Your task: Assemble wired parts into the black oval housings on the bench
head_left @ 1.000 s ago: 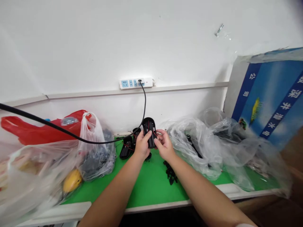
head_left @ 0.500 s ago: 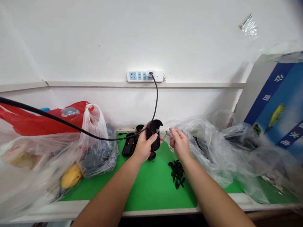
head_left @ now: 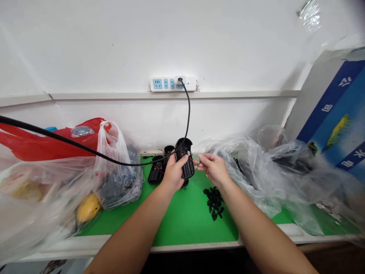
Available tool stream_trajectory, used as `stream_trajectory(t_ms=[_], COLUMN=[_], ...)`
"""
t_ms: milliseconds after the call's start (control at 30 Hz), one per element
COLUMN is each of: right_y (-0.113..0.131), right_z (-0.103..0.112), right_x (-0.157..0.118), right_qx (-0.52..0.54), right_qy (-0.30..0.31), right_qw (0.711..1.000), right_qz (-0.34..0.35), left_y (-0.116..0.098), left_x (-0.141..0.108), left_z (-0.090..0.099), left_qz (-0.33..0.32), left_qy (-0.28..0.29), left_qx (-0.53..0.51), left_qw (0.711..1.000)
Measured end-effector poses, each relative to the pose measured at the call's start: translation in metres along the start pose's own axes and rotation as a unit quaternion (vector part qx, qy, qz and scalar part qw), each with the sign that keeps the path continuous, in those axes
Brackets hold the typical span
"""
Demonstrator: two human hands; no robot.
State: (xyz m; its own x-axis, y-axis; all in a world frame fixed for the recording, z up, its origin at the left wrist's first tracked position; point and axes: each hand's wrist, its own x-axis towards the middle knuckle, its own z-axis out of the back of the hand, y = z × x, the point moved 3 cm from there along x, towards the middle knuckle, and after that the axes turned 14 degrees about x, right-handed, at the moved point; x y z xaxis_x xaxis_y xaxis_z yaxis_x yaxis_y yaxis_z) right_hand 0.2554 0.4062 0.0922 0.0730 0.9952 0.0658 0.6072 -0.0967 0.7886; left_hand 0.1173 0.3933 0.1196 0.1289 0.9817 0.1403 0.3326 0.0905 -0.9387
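Observation:
My left hand (head_left: 174, 169) grips a black plastic housing (head_left: 186, 167), its hollow inner side facing me, with the thumb over its edge. Thin red wires (head_left: 192, 160) run out of the housing to the right. The fingertips of my right hand (head_left: 212, 166) pinch those wires just beside the housing; their exact ends are too small to make out. Behind my left hand, more black housings (head_left: 155, 171) with red wires lie on the green mat (head_left: 182, 224). A heap of small black parts (head_left: 214, 201) lies below my right hand.
A black cable (head_left: 85, 149) hangs across the front of the work area from the wall power strip (head_left: 173, 83). Filled plastic bags (head_left: 118, 179) and a yellow object (head_left: 88, 207) stand left. Clear bags (head_left: 256, 182) and a blue box (head_left: 336, 114) are at right.
The housing has tilted in my left hand, showing more of its ribbed lower part. My right hand has come closer to it, and its fingers have turned toward the housing. The view has shifted slightly.

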Motion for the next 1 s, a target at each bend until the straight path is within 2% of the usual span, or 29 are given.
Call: stream_trajectory(t_ms=[100,200,267,333,400,433,467,500,533,633,667,700,733,767,833,900,933,1000], right_y=[0.007,0.02,0.027,0.027,0.022,0.02,0.019,0.02,0.024,0.042,0.047,0.049,0.048,0.046,0.04,0.032,0.028,0.018], right_z=[0.003,-0.001,-0.011,-0.024,-0.036,-0.039,-0.04,-0.04,-0.038,-0.02,-0.014,-0.008,-0.003,0.002,0.011,0.021,0.025,0.032], right_x=[-0.002,-0.013,-0.024,-0.037,-0.05,-0.056,-0.06,-0.061,-0.061,-0.048,-0.042,-0.036,-0.03,-0.026,-0.019,-0.013,-0.012,-0.009], right_qx=[-0.075,-0.208,-0.296,-0.354,-0.381,-0.386,-0.382,-0.371,-0.353,-0.319,-0.339,-0.378,-0.43,-0.489,-0.598,-0.669,-0.689,-0.706], right_qy=[-0.052,-0.043,0.036,0.189,0.357,0.421,0.459,0.468,0.445,0.257,0.213,0.198,0.207,0.229,0.254,0.243,0.234,0.225], right_qw=[0.986,0.932,0.879,0.828,0.775,0.752,0.741,0.746,0.768,0.86,0.875,0.877,0.864,0.836,0.76,0.701,0.682,0.663], right_qz=[0.139,0.294,0.372,0.393,0.355,0.329,0.307,0.295,0.296,0.304,0.272,0.221,0.159,0.098,0.01,-0.045,-0.068,-0.105], left_y=[0.008,0.015,0.018,0.02,0.022,0.022,0.022,0.021,0.019,0.015,0.014,0.012,0.011,0.01,0.007,0.005,0.004,0.003], left_x=[0.004,0.007,0.008,0.008,0.008,0.008,0.009,0.009,0.01,0.009,0.008,0.007,0.006,0.005,0.004,0.002,0.001,0.0], left_z=[0.004,0.007,0.008,0.009,0.01,0.012,0.014,0.015,0.016,0.016,0.015,0.014,0.013,0.012,0.011,0.01,0.01,0.009], left_qz=[0.062,0.146,0.206,0.256,0.278,0.273,0.255,0.227,0.194,0.129,0.118,0.109,0.102,0.096,0.088,0.084,0.084,0.086], left_qy=[-0.02,-0.029,-0.02,0.002,0.017,0.018,0.014,0.007,0.0,0.003,0.009,0.016,0.025,0.032,0.042,0.046,0.047,0.048], left_qx=[-0.037,-0.073,-0.104,-0.118,-0.095,-0.075,-0.055,-0.037,-0.022,0.013,0.025,0.034,0.04,0.045,0.053,0.056,0.055,0.049], left_qw=[0.997,0.986,0.973,0.96,0.956,0.959,0.965,0.973,0.981,0.991,0.993,0.993,0.994,0.994,0.994,0.994,0.994,0.994])
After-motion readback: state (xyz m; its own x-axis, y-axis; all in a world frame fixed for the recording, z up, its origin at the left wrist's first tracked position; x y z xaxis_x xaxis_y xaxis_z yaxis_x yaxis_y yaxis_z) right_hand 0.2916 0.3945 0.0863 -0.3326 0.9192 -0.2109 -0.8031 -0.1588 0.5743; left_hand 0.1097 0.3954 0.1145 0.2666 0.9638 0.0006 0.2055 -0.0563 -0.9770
